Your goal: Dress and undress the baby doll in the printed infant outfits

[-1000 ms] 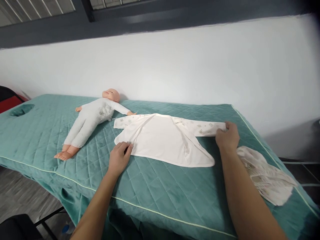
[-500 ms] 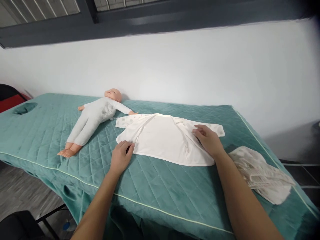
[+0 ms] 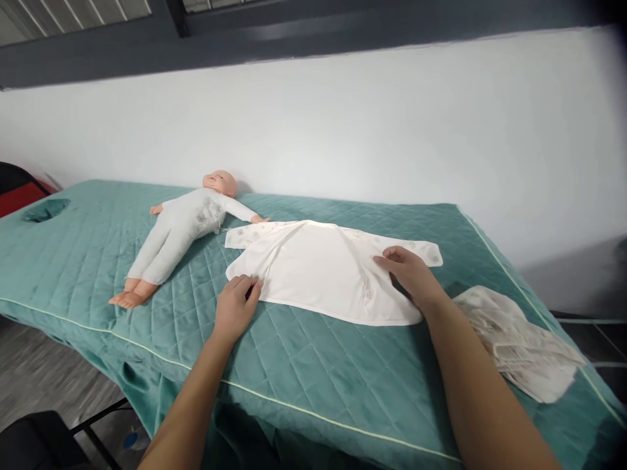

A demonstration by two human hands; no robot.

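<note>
A white baby top point(image 3: 313, 269) lies spread flat on the teal quilted table point(image 3: 304, 365), sleeves stretched left and right. My left hand point(image 3: 236, 308) pinches its lower left hem between thumb and fingers. My right hand point(image 3: 410, 274) rests on the garment's right side where the sleeve begins, fingers curled onto the cloth. A baby doll point(image 3: 182, 226) in a white suit lies on its back to the left of the top, head toward the wall, one arm touching the left sleeve.
A crumpled white printed cloth point(image 3: 519, 343) lies at the table's right end, near the edge. A round face hole point(image 3: 45, 210) is in the table's far left. A white wall runs behind the table. Floor and dark furniture show at the lower left.
My right hand left the tip of the right sleeve and moved left onto the garment's body by the sleeve root. My left hand stayed on the hem.
</note>
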